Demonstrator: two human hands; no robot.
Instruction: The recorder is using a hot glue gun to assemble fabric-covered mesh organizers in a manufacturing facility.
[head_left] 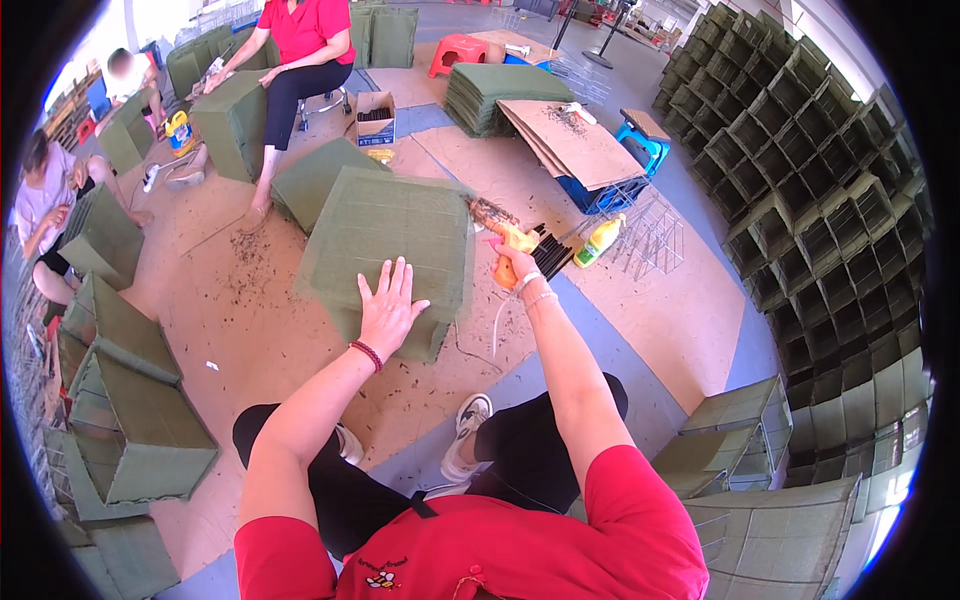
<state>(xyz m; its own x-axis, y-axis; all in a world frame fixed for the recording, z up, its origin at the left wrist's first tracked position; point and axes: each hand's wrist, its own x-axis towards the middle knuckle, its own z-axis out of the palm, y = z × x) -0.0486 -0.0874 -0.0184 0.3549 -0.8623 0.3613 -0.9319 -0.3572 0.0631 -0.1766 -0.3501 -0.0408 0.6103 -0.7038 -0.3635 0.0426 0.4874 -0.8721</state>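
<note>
**Person pressing a green fabric-covered box while holding a glue gun**

Seen from above, a seated person in a red shirt and black trousers leans over a green fabric-covered box standing on the floor in front of their knees. The left hand lies flat on the near top edge of the box, fingers spread and palm down, a red bracelet on the wrist. The right hand is just beside the box's right edge, its grip closed around the handle of a yellow-orange glue gun whose nozzle points toward the box's upper right corner.

The floor is laid with brown cardboard sheets scattered with dark scraps. A yellow bottle lies near the glue gun, beside a wire mesh frame. Further back is a stack of flat green panels and a blue crate under cardboard. Finished green boxes are stacked high at the right; more sit at the left. Another person in red sits beyond, working on a similar box, and two more people sit at the far left.
</note>
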